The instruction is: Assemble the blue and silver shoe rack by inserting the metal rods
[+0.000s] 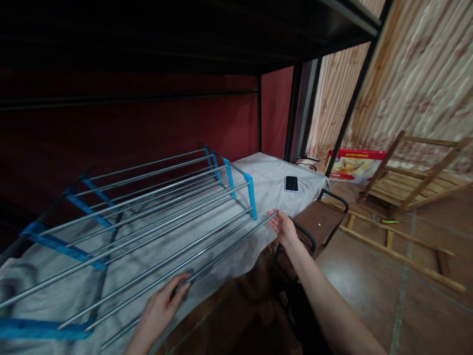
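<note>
A rack of several long silver metal rods joined by blue plastic side pieces lies on a bed covered with a white sheet. My left hand curls its fingers round the nearest rod at its middle. My right hand pinches the far end of that same loose rod near the blue end piece. The rod's end sits free of the blue piece.
A black phone lies on the sheet near the bed's corner. A dark metal bunk frame rises overhead. A small brown stool stands by the bed. A wooden rack, a red box and a wooden ladder occupy the floor at right.
</note>
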Demonstrator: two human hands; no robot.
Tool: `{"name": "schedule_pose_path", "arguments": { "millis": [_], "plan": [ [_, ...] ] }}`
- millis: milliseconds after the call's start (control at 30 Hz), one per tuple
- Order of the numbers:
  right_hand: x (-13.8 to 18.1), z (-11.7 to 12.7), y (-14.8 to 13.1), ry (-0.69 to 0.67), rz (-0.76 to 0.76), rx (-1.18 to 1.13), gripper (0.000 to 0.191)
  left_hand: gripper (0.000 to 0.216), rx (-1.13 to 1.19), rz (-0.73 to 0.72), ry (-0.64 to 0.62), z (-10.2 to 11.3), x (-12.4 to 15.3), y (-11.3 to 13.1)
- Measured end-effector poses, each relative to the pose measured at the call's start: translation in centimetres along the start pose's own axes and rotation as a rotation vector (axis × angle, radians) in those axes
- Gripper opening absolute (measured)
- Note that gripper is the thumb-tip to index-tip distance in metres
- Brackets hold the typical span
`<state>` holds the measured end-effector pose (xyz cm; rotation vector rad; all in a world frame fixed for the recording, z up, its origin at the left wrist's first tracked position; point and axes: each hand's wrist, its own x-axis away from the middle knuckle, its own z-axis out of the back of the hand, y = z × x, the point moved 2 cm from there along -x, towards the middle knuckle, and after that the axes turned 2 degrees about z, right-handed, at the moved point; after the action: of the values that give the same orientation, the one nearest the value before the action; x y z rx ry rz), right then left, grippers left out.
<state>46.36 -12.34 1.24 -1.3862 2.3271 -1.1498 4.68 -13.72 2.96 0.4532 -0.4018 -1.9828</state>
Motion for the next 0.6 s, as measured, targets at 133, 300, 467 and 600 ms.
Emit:
{"name": "schedule_pose_path", "arguments": {
  "millis": [133,300,467,600],
  "plan": [
    [0.4,0.3,-0.2,0.014,-0.028,-0.024,0.008,0.036,0.016,0.049,0.027,0.3,0.4,0.6],
    [1.1,0.5,-0.5,0.039,-0.044,-0.031,0.010,0.037,-0.046,0.007,0.125,0.1,0.5,0.7],
    [1.3,0.1,-0.8,-0.013,-0.046,0.025,0.007,0.032,-0.061,-0.028,0.173,-0.2,0.9,0.6],
    [1.3,-1.6,-0.6,-0.073,-0.067,0.058,0.005,0.032,-0.069,0.022,0.169,0.1,1.5,-0.1]
  ]
}}
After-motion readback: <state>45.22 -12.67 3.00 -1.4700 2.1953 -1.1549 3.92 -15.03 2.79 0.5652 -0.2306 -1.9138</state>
